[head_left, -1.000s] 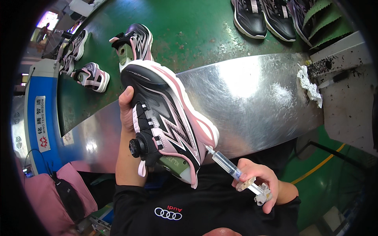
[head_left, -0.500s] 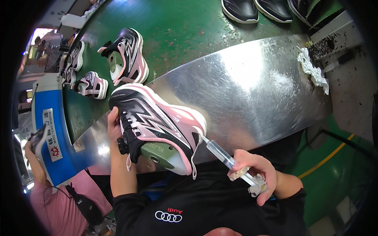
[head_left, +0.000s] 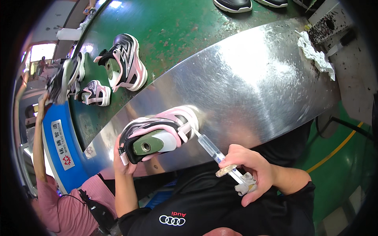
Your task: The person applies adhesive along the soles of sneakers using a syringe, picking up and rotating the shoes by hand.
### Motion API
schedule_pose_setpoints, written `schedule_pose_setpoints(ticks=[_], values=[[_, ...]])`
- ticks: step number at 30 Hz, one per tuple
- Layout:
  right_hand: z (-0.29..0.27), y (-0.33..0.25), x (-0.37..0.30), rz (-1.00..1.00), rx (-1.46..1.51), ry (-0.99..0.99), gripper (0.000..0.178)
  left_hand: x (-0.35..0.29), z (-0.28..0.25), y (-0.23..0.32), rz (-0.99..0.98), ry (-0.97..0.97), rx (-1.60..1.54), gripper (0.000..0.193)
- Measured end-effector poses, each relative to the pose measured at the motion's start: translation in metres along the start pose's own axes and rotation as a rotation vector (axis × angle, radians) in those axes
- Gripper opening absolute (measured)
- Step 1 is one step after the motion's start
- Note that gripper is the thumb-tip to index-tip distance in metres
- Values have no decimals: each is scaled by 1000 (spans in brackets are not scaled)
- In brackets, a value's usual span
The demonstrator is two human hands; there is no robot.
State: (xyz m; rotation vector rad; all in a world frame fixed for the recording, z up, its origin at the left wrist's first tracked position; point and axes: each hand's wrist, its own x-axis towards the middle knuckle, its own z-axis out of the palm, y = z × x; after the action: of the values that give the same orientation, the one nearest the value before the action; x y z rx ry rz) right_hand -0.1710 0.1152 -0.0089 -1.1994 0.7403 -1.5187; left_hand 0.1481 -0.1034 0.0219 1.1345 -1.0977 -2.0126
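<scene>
While I watch remotely, the head view shows the left hand (head_left: 124,163) gripping the shoe (head_left: 169,118) over the metal tabletop (head_left: 252,98), the right hand (head_left: 254,167) pinching a syringe (head_left: 210,147), tip at the shoe's heel. The sole is on; I judge the heel work unfinished. Since the earlier frame, the shoe has rolled opening-upward.

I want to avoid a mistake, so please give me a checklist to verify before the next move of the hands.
1. Shoe held by the left hand: ok.
2. Syringe gripped in the right hand: ok.
3. Syringe tip pointed at the shoe's heel: ok.
4. Tip actually touching the heel: cannot tell.
5. Green form inside the shoe: ok.
6. Crumpled white paper away from the shoe: ok.
</scene>
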Motion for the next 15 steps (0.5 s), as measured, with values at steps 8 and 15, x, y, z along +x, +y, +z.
schedule_pose_setpoints(ticks=[8, 15], values=[[6, -1, 1, -5, -51, -5, 78, -48, 16, -11, -97, 131, 68, 41], [13, -8, -2, 4, -105, 2, 77, -75, 26, -25, -211, 40, -160, 61]])
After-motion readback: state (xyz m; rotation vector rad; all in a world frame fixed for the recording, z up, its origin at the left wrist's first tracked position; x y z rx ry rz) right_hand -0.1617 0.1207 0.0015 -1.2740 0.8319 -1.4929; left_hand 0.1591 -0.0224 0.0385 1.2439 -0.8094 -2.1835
